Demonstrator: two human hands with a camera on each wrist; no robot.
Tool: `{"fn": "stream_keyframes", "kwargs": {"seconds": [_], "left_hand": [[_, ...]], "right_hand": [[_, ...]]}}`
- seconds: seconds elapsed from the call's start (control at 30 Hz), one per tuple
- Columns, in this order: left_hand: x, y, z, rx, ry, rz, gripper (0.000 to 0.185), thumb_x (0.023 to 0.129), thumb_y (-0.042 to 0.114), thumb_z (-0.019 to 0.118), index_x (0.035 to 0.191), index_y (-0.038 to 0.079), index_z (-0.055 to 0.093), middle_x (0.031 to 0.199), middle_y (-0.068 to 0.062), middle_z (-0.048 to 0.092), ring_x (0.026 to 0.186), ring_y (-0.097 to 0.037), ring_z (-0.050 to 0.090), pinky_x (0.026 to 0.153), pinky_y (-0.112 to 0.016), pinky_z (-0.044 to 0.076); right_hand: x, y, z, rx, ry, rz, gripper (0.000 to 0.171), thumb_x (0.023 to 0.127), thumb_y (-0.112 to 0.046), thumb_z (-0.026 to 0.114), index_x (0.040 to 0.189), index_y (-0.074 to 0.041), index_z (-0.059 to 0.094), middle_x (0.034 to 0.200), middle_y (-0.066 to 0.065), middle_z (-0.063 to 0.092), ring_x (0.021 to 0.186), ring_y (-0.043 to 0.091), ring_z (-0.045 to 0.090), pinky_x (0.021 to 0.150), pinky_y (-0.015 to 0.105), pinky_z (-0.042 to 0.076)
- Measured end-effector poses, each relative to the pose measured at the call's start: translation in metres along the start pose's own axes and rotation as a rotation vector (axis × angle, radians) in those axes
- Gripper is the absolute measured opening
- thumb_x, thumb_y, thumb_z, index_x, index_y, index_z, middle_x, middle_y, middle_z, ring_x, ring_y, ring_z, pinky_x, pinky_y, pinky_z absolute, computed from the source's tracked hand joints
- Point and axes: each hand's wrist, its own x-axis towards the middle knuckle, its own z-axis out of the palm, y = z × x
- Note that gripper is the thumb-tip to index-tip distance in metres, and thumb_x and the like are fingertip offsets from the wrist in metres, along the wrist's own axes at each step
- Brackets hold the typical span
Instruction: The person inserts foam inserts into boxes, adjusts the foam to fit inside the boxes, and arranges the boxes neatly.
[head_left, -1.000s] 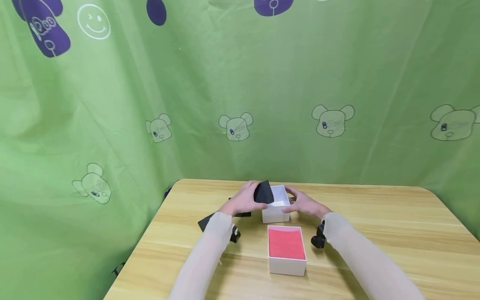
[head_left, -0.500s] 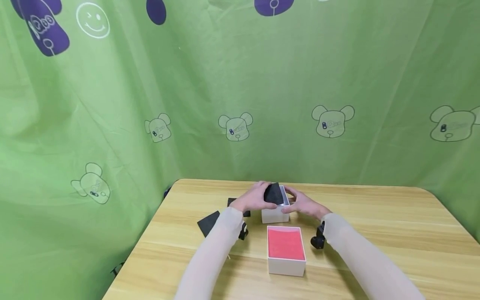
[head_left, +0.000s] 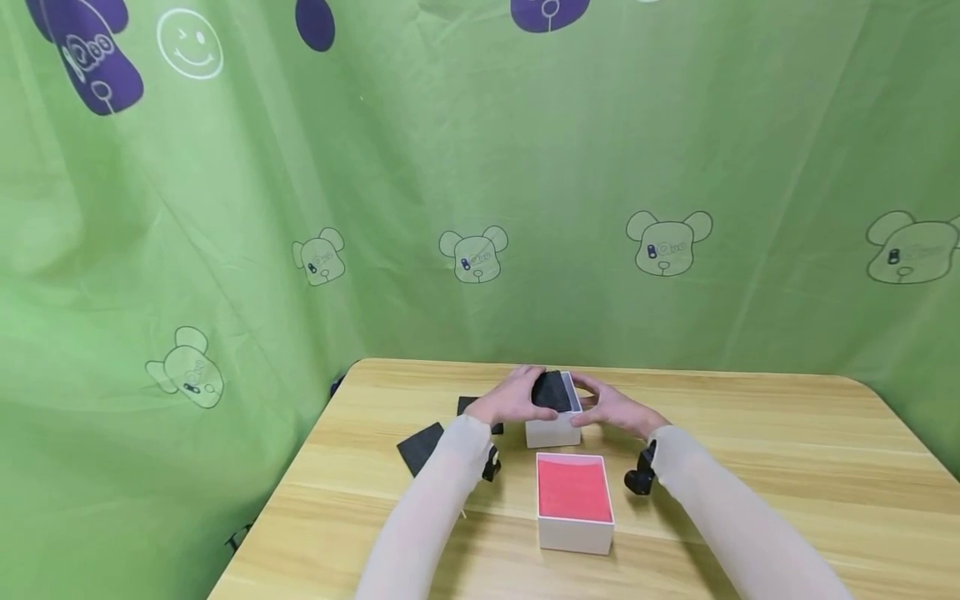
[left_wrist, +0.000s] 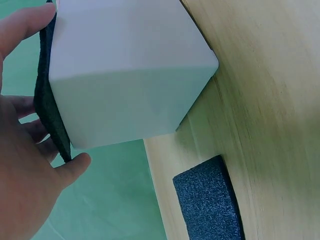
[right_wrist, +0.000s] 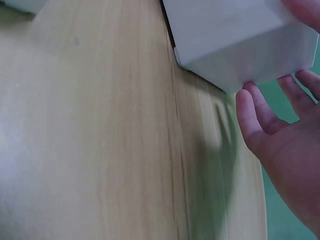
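A small white box (head_left: 552,432) stands on the wooden table (head_left: 750,467). My left hand (head_left: 513,398) holds a black foam pad (head_left: 552,390) flat over the box's top. In the left wrist view the pad's dark edge (left_wrist: 50,115) lies along the box (left_wrist: 125,75), with my thumb and fingers (left_wrist: 75,165) around it. My right hand (head_left: 611,407) rests against the box's right side. Its fingers (right_wrist: 250,115) look nearly straight by the box corner (right_wrist: 235,40).
A white tray with a red lining (head_left: 573,500) sits just in front of the box. Two more black foam pieces (head_left: 422,446) (head_left: 467,406) lie left of it, one seen again as the foam piece (left_wrist: 207,202). A green curtain (head_left: 480,208) closes off the back and left.
My left hand has carried the foam pad rightward from beside the box and lowered it flat over the top. The right hand has stayed at the box's right side.
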Motion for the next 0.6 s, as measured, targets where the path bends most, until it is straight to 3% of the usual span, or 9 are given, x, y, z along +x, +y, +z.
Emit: {"fn": "stream_keyframes", "kwargs": {"seconds": [0.33,0.6], "left_hand": [[0.0049,0.0027,0.0030,0.021,0.005,0.030,0.087,0.080,0.046,0.072,0.147,0.009,0.031,0.142,-0.006,0.041,0.121,-0.016,0.042,0.099,-0.029,0.039],[0.0100,0.0030,0.0054,0.026,0.009,0.057,0.084,0.080,0.046,0.072,0.145,0.009,0.034,0.141,-0.005,0.042,0.125,-0.018,0.041,0.102,-0.030,0.037]], "right_hand": [[0.0022,0.0031,0.0015,-0.025,0.010,0.012,0.098,0.080,-0.009,0.075,0.151,-0.002,0.007,0.154,0.024,0.007,0.128,0.044,0.036,0.102,0.047,0.038],[-0.0001,0.0042,-0.0009,-0.053,0.005,0.015,0.097,0.082,-0.010,0.074,0.151,-0.002,0.007,0.155,0.022,0.003,0.129,0.045,0.034,0.104,0.050,0.033]]}}
